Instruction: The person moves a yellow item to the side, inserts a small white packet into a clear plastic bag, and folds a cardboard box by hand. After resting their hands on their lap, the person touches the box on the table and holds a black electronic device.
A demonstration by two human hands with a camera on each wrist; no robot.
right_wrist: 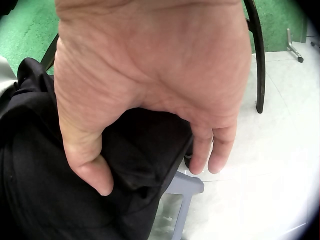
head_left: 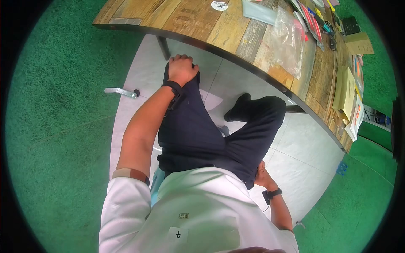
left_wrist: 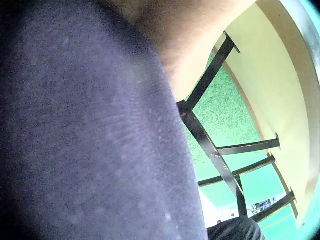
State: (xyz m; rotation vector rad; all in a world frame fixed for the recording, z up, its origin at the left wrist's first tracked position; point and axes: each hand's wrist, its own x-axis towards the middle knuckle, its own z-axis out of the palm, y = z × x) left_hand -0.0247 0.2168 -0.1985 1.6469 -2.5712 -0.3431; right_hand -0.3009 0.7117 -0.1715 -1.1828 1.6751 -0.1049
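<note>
My left hand (head_left: pixel 181 69) rests over the left knee of the dark trousers (head_left: pixel 192 122), fingers draped across the kneecap. In the left wrist view the trouser cloth (left_wrist: pixel 100 130) fills most of the picture, and only part of the hand (left_wrist: pixel 192 40) shows above it. Beside the right thigh hangs my right hand (head_left: pixel 265 177), its fingers partly behind the leg in the head view. From the right wrist, the hand (right_wrist: pixel 155 70) reaches down with relaxed fingers, the thumb against the black cloth (right_wrist: pixel 45 165). Neither hand shows an object in it.
A wooden table (head_left: pixel 228 29) curves ahead, bearing a clear plastic bag (head_left: pixel 290 44), packets and a cardboard box (head_left: pixel 345 92). Black metal legs (left_wrist: pixel 212 155) stand beneath it. A grey-blue seat frame (right_wrist: pixel 186 184) shows below the thigh. A metal foot (head_left: pixel 122 91) lies on the left floor.
</note>
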